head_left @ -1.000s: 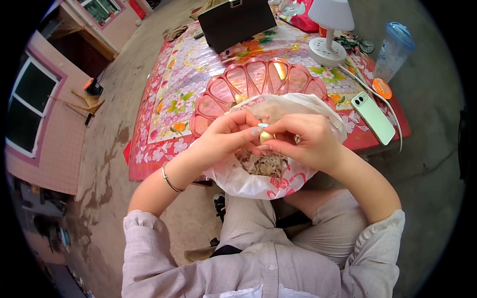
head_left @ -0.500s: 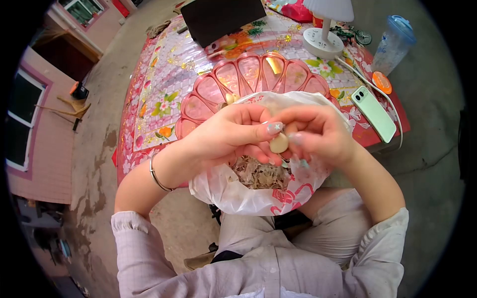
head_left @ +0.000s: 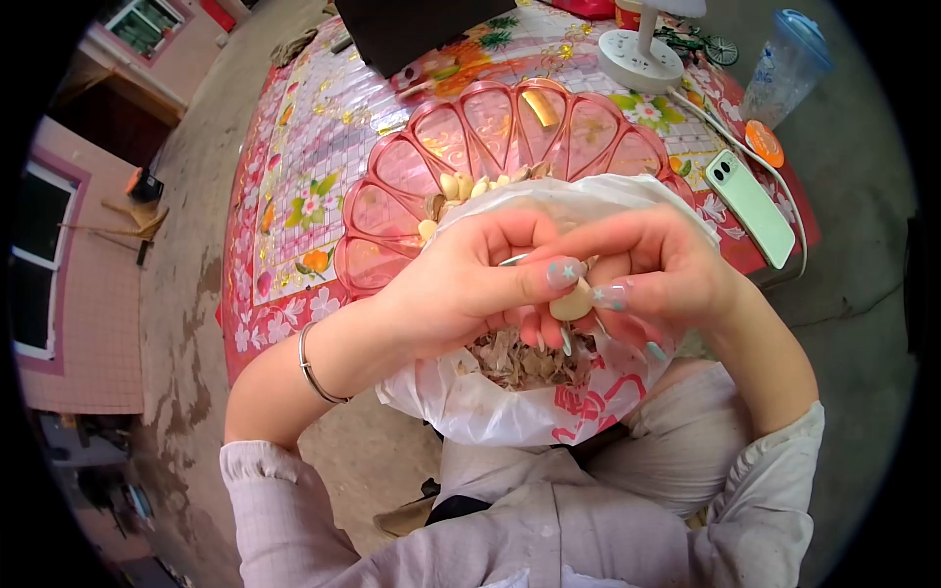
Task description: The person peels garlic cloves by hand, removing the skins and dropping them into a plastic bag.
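Note:
A pale garlic clove (head_left: 570,302) is pinched between my two hands, above the bag. My left hand (head_left: 485,279), with a silver bangle on its wrist, presses its thumb against the clove's upper end. On the other side, my right hand (head_left: 652,269) grips it with thumb and fingertips. Below them a white plastic bag (head_left: 470,412) with red print gapes open on my lap, holding dry papery skins (head_left: 524,361). Several cloves (head_left: 463,186) lie in the pink petal-shaped tray (head_left: 392,167) behind my hands, partly hidden by the bag.
The table has a flowered cover (head_left: 294,147). A green phone (head_left: 750,208), a white cable (head_left: 720,132), an orange disc (head_left: 765,144) and a lidded cup (head_left: 784,73) are at the right. A lamp (head_left: 639,59) and dark screen (head_left: 421,34) stand at the back.
The view has shifted, so more of the tray and its cloves shows behind the bag. Both hands stay on the clove, and my right thumb now presses closer against it.

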`<action>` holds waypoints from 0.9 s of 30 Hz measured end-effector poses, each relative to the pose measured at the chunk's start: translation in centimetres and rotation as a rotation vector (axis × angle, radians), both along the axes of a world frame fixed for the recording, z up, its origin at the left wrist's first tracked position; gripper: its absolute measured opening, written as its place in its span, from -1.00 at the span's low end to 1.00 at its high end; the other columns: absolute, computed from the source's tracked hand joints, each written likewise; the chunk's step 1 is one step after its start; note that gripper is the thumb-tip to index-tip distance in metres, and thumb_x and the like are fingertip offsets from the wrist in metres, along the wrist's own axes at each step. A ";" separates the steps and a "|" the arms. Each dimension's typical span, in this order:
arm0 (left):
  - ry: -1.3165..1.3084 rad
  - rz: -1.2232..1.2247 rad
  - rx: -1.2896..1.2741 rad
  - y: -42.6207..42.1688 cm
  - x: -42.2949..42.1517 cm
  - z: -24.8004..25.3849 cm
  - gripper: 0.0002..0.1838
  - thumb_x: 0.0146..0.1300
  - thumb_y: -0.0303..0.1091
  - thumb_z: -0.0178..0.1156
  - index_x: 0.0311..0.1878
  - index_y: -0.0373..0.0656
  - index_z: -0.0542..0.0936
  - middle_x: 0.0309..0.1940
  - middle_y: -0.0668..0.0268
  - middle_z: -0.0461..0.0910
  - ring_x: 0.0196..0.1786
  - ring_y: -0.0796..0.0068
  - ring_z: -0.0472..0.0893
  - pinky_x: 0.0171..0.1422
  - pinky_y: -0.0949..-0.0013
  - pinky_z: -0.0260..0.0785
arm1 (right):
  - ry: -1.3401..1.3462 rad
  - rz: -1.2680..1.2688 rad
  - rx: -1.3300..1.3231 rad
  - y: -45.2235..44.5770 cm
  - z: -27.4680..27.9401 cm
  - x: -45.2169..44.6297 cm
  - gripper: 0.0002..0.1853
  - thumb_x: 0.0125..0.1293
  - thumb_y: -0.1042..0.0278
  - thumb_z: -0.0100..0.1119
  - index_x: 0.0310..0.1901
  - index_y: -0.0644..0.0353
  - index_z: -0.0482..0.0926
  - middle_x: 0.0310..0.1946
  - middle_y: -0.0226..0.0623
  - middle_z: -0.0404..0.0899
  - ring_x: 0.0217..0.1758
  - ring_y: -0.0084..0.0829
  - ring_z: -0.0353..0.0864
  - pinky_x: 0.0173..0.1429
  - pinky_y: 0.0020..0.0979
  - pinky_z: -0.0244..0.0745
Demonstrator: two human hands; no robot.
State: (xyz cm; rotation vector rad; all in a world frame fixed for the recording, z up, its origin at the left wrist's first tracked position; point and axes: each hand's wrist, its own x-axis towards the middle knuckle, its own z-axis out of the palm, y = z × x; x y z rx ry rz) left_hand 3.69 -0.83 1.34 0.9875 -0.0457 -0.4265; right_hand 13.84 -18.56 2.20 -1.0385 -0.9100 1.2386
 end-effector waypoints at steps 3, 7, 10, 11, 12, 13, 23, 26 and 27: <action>0.010 0.024 -0.034 0.0 0.1 -0.1 -0.76 0.16 -0.27 0.18 -0.32 -0.21 0.37 -0.41 0.20 0.54 -0.47 0.52 0.56 -0.39 0.55 0.41 | 0.038 -0.016 -0.063 0.0 0.3 0.0 -0.64 0.15 0.50 -0.04 0.01 0.30 0.44 -0.47 -0.32 0.54 -0.66 -0.66 0.42 -0.64 -0.68 0.24; 0.022 0.057 -0.030 0.0 0.0 -0.2 -0.78 0.15 -0.30 0.18 -0.34 -0.21 0.37 -0.42 0.21 0.54 -0.46 0.51 0.56 -0.36 0.52 0.44 | 0.008 -0.057 -0.125 0.3 0.4 -0.1 -0.66 0.18 0.40 0.04 0.01 0.28 0.45 -0.47 -0.35 0.54 -0.65 -0.69 0.39 -0.62 -0.68 0.23; 0.030 0.089 -0.024 0.0 0.0 -0.2 -0.80 0.14 -0.34 0.19 -0.35 -0.21 0.37 -0.42 0.23 0.54 -0.46 0.51 0.56 -0.35 0.51 0.46 | -0.022 -0.079 -0.141 0.4 0.4 -0.1 -0.65 0.19 0.35 0.09 0.01 0.26 0.46 -0.46 -0.39 0.53 -0.64 -0.72 0.35 -0.61 -0.69 0.21; 0.010 0.098 -0.021 0.0 0.0 -0.3 -0.80 0.14 -0.35 0.19 -0.36 -0.21 0.37 -0.42 0.23 0.54 -0.46 0.51 0.56 -0.35 0.51 0.46 | -0.012 -0.064 -0.134 0.4 0.5 -0.1 -0.65 0.20 0.37 0.08 0.03 0.26 0.45 -0.45 -0.39 0.53 -0.64 -0.72 0.35 -0.61 -0.69 0.21; -0.009 0.107 -0.018 0.0 -0.1 -0.3 -0.81 0.14 -0.35 0.19 -0.36 -0.21 0.37 -0.42 0.23 0.54 -0.47 0.52 0.56 -0.36 0.52 0.46 | 0.000 -0.048 -0.127 0.3 0.6 -0.1 -0.65 0.21 0.38 0.06 0.04 0.25 0.44 -0.45 -0.39 0.53 -0.63 -0.72 0.36 -0.61 -0.68 0.21; -0.012 0.107 -0.019 0.0 -0.1 -0.3 -0.81 0.14 -0.35 0.19 -0.36 -0.21 0.37 -0.42 0.23 0.54 -0.47 0.52 0.56 -0.36 0.52 0.46 | -0.002 -0.049 -0.128 0.4 0.6 -0.1 -0.65 0.21 0.38 0.06 0.04 0.25 0.44 -0.45 -0.39 0.53 -0.63 -0.72 0.36 -0.61 -0.68 0.21; -0.039 0.125 -0.002 0.1 -0.2 -0.4 -0.81 0.13 -0.36 0.20 -0.38 -0.20 0.37 -0.45 0.25 0.54 -0.49 0.55 0.56 -0.43 0.58 0.41 | 0.102 0.021 -0.030 0.4 -0.7 0.2 -0.61 0.24 0.46 -0.05 0.12 0.32 0.34 -0.49 -0.35 0.50 -0.57 -0.69 0.38 -0.57 -0.66 0.24; -0.032 0.120 0.004 0.2 -0.2 -0.3 -0.80 0.13 -0.35 0.19 -0.39 -0.20 0.37 -0.45 0.25 0.54 -0.50 0.56 0.55 -0.44 0.59 0.40 | 0.119 0.053 -0.011 0.4 -1.1 0.4 -0.59 0.24 0.46 -0.08 0.14 0.31 0.31 -0.51 -0.36 0.49 -0.55 -0.69 0.37 -0.53 -0.67 0.22; -0.028 0.117 0.000 0.2 -0.2 -0.3 -0.80 0.14 -0.34 0.19 -0.39 -0.20 0.37 -0.45 0.25 0.54 -0.50 0.56 0.55 -0.44 0.60 0.40 | 0.118 0.066 0.000 0.4 -1.1 0.4 -0.58 0.23 0.46 -0.09 0.15 0.30 0.29 -0.51 -0.36 0.49 -0.54 -0.69 0.37 -0.50 -0.68 0.21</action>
